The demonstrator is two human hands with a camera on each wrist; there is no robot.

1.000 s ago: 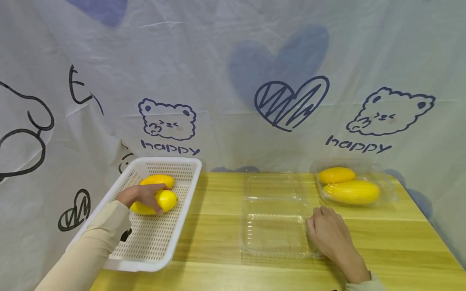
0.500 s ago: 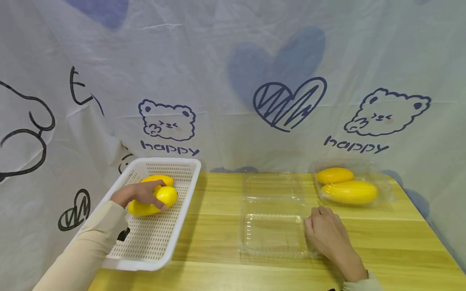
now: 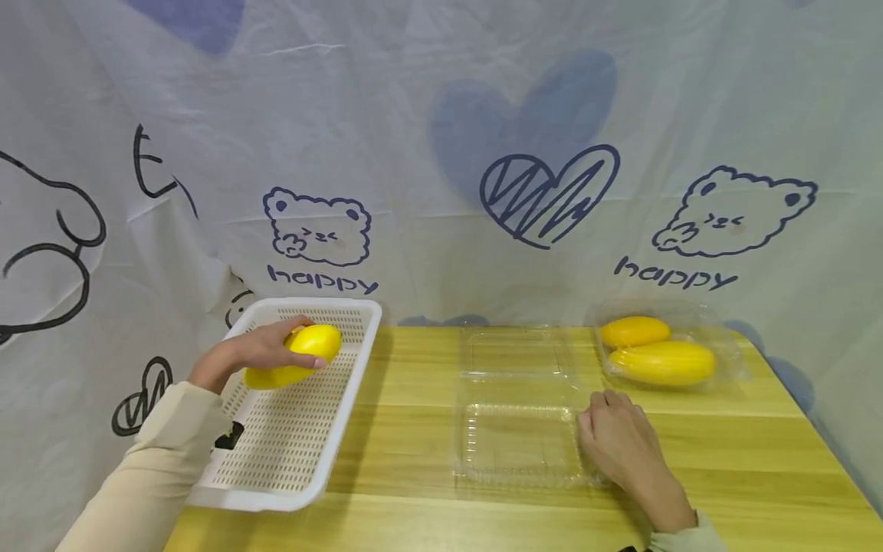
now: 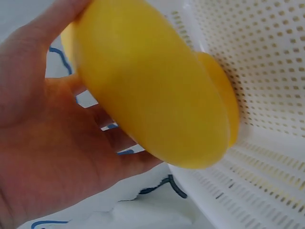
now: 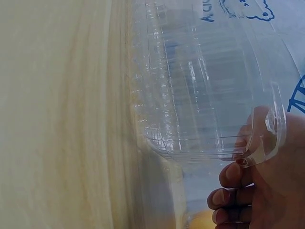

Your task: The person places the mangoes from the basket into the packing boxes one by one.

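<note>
left grip holds yellow fruit over basket, right grip pinches container edge, tabletop space between

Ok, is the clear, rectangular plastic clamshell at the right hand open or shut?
Open: the clamshell shows both halves spread, one behind the other, in the head view.

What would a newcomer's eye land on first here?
Probably the bright yellow oval fruit that the left hand holds over the white perforated basket. Next, two similar fruits in a clear plastic container at the back right of the table, and the open clear clamshell whose edge the right hand pinches. Behind hangs a pale cloth patterned with hearts and bears.
</note>
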